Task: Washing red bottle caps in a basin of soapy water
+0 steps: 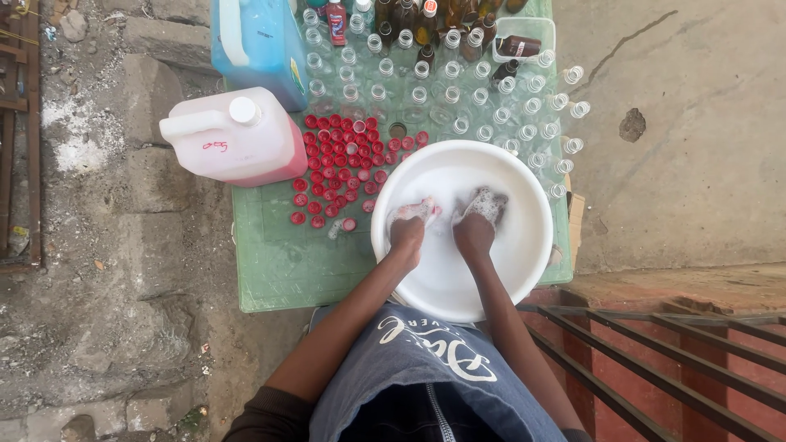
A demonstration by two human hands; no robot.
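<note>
we're looking straight down on a green desk (278, 270) set outdoors on rough concrete ground (115, 270), with a red-painted metal railing (679, 360) off to the right of the grip and a smoother grey slab beyond it. both hands are down in a wide white basin (524, 245) at the near edge of the desk. the basin holds milky, soapy water, and foam clings to the fingers. our left hand (407, 229) is curled around something pale and sudsy, though we cannot tell what it is. our right hand (476, 225), just beside it, is closed over a foamy lump too, and we cannot tell whether that is a cloth or only lather.

just beyond the grip and to the left lies a spread of red bottle caps (336, 168), open sides up, touching one another. left of those, a pink-filled plastic jug (233, 135) lies on its side with a white cap. behind it stands a blue jug (258, 41). past the basin, rows of clear empty bottles (458, 98) stand upright, packed close, with several brown bottles (426, 20) at the far edge, some inside a clear tub (536, 29).
</note>
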